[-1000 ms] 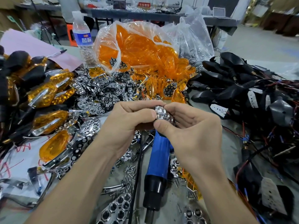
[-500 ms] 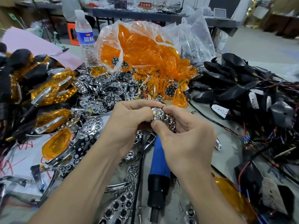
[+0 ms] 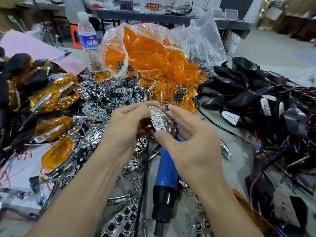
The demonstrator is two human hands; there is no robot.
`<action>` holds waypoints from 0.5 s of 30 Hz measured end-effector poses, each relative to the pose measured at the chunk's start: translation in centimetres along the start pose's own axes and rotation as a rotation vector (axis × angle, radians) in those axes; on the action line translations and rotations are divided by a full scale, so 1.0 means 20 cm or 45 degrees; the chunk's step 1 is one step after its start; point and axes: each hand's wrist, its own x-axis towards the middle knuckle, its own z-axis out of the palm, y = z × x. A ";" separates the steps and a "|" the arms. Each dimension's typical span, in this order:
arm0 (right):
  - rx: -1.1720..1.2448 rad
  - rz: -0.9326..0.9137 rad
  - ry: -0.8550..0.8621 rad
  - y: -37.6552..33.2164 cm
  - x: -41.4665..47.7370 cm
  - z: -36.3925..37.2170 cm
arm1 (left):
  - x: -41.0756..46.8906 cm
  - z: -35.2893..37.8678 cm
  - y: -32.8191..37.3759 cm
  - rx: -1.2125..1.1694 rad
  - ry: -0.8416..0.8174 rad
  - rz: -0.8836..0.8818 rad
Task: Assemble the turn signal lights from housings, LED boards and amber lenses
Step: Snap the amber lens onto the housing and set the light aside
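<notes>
Pinching a chrome reflector piece (image 3: pixel 158 120) between both hands, raised above the bench, pale LED spots showing through its cups. Pressing on the near tip with the thumb of the right hand (image 3: pixel 191 144), fingers curled over the far edge. Clamping the other side with the left hand (image 3: pixel 126 127), fingers wrapped close round it. Cannot tell whether a housing sits beneath, hidden by the palms. Looks like seating the LED board into its reflector, early in this unit, lens not yet on. Just below, lying on the bench: a blue electric screwdriver (image 3: pixel 165 177) amid loose screws (image 3: pixel 135 182). Further right, heaped up, black wired housings (image 3: pixel 248 86). Behind, spilling from a clear bag, amber lenses (image 3: pixel 150 53). Off left, finished lights (image 3: pixel 49 100). Next, probably: pressing the piece flush and square, then reaching for a housing or screw without letting anything slip.
</notes>
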 end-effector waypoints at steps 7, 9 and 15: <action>-0.124 0.112 -0.153 0.04 0.03 -0.05 | 0.03 -0.06 0.03 -0.154 0.203 0.007; -0.178 0.067 -0.137 0.04 0.03 -0.04 | 0.03 -0.06 0.02 -0.168 0.265 0.025; -0.313 0.068 -0.079 0.02 0.02 -0.02 | 0.03 -0.08 0.03 -0.197 0.344 0.070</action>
